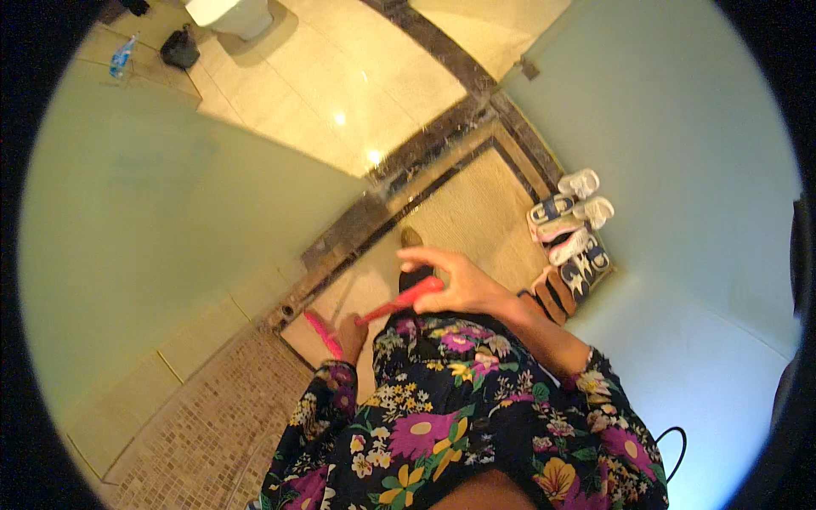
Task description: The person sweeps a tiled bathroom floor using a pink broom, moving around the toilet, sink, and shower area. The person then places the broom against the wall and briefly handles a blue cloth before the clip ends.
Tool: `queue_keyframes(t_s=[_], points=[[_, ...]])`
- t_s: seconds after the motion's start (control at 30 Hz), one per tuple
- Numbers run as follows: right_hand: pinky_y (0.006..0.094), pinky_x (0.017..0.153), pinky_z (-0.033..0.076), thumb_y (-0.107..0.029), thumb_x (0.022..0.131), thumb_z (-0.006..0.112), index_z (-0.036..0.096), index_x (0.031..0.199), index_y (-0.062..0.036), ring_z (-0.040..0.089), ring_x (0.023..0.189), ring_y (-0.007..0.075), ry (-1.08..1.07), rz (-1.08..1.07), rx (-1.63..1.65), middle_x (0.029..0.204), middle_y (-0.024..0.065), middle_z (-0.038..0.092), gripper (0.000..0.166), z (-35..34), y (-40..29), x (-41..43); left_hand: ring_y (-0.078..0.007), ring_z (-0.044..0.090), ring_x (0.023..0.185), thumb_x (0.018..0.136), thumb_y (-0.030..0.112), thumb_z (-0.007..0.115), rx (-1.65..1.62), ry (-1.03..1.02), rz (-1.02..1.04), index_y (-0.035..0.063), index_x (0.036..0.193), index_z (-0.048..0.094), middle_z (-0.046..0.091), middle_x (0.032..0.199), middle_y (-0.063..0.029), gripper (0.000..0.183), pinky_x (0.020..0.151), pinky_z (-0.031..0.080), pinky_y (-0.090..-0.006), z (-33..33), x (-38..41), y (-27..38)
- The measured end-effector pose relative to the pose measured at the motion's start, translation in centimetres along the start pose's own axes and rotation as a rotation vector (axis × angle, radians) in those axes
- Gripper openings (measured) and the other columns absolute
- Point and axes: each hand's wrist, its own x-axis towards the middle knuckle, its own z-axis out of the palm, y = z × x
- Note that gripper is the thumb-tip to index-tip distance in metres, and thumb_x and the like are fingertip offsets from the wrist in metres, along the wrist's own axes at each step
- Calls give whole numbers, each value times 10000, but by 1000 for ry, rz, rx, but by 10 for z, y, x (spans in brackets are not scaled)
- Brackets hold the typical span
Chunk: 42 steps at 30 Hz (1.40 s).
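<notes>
In front of my body is a red and pink T-shaped hand tool point(398, 301), which looks like a squeegee. My left hand point(352, 336) grips it at the neck, close to its pink crosspiece point(323, 335). The red handle runs from there up to my right hand point(468, 284). That hand is spread, thumb and fingers apart, with the thick handle end lying in the crook beside the thumb. The left fingers are partly hidden behind the wrist and the tool. Below both hands hangs a dark floral garment point(421, 427).
Frosted glass panels rise at left point(185, 210) and right point(650, 127). Several shoes and slippers point(570, 236) line the right panel. A dark stone sill point(433, 140) crosses the floor. Beyond are a toilet base point(233, 19), black bag point(180, 48) and bottle point(123, 56). Mosaic tiles point(197, 414) lie lower left.
</notes>
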Motion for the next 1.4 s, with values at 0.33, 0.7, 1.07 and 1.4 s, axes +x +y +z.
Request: queue_keyframes(t_s=[0.33, 0.7, 1.07, 1.4], points=[[235, 665, 431, -129, 670, 639, 520, 1002, -33, 540, 711, 113, 260, 310, 53, 776, 48, 581, 365, -115, 20, -43, -344, 528, 716, 701, 190, 522, 63, -230, -37, 47, 719, 547, 549, 711, -163, 146, 592, 398, -424, -11, 34, 51], [245, 650, 432, -108, 688, 602, 555, 929, -33, 542, 730, 123, 606, 273, -310, 822, 68, 578, 257, -310, 36, -7, -313, 511, 514, 712, 271, 562, -132, -24, -335, -17, 678, 552, 504, 539, -182, 290, 480, 375, -379, -79, 101, 203], [344, 763, 395, -58, 689, 555, 539, 868, -1, 507, 866, 290, 690, -123, -1182, 904, 137, 543, 188, -464, -34, 64, -233, 534, 514, 631, 269, 636, -373, 37, -755, -15, 621, 546, 528, 534, -136, 298, 513, 413, -353, -41, 130, 252], [297, 661, 428, -146, 700, 575, 564, 874, -17, 551, 711, 213, 423, 328, -682, 795, 121, 586, 216, -474, 19, 65, -166, 524, 481, 622, 195, 659, -645, 247, -671, 14, 536, 513, 521, 497, -66, 248, 459, 402, -307, -14, 212, 245]])
